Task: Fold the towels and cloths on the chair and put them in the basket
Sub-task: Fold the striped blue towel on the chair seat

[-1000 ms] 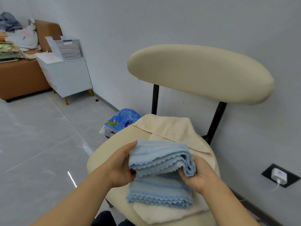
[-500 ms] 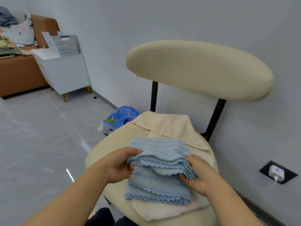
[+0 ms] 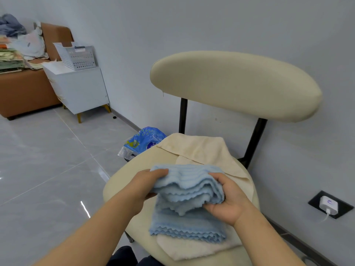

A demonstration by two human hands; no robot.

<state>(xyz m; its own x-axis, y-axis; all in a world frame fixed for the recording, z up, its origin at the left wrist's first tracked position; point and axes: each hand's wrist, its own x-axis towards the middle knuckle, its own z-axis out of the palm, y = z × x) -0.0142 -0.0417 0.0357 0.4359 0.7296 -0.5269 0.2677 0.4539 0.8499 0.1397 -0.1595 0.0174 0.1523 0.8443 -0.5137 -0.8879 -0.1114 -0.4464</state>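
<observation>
Since 1 s ago both hands have sunk toward the chair seat (image 3: 123,181), bringing the blue cloth's (image 3: 188,223) doubled top over its lower half; left hand (image 3: 151,186) grip pinches the fold at 9 o'clock, right hand (image 3: 228,204) grip curls round it at 3. Judged approx mid-fold: cream towel (image 3: 201,148) at the seat's 12 and white cloth (image 3: 192,248) underneath at 6 are left, and the basket (image 3: 78,57) sits well apart at 10 o'clock on a white cabinet (image 3: 82,89), contents not visible. Blue packet (image 3: 144,140) on floor at 11, not in the hands' way.
</observation>
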